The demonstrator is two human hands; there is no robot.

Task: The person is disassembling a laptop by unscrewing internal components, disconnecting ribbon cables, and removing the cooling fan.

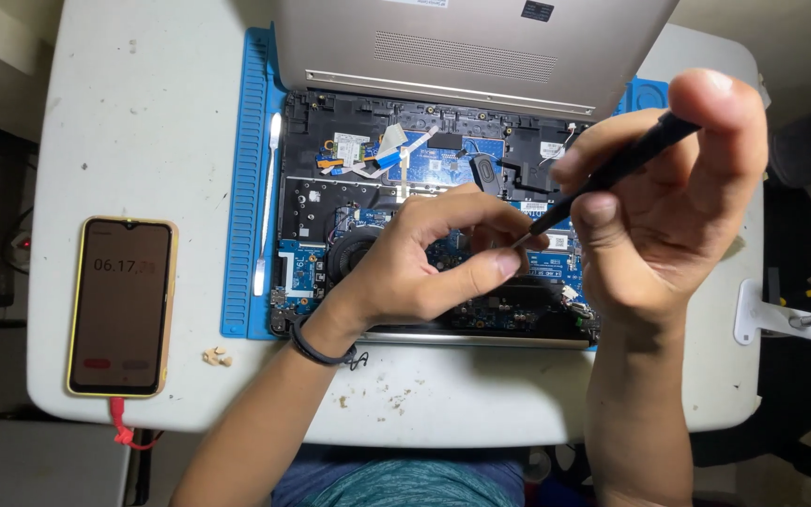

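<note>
An opened laptop (pixel 424 160) lies on a blue mat (pixel 246 188), its circuit boards, fan and flat cables exposed. My right hand (pixel 668 207) grips a black screwdriver (pixel 626 164), with the forefinger on its cap and the tip slanting down to the left. My left hand (pixel 424 258) hovers over the middle of the boards, thumb and fingers pinched close around the screwdriver's tip (pixel 518 242). Whether a screw sits between those fingers is hidden. A black band circles my left wrist.
A phone (pixel 122 305) with a yellow case and lit timer screen lies at the table's left. A white spudger (pixel 267 202) rests on the mat's left strip. The laptop's removed gold cover (pixel 471 47) leans at the back. A clamp lamp base (pixel 772 314) grips the right edge.
</note>
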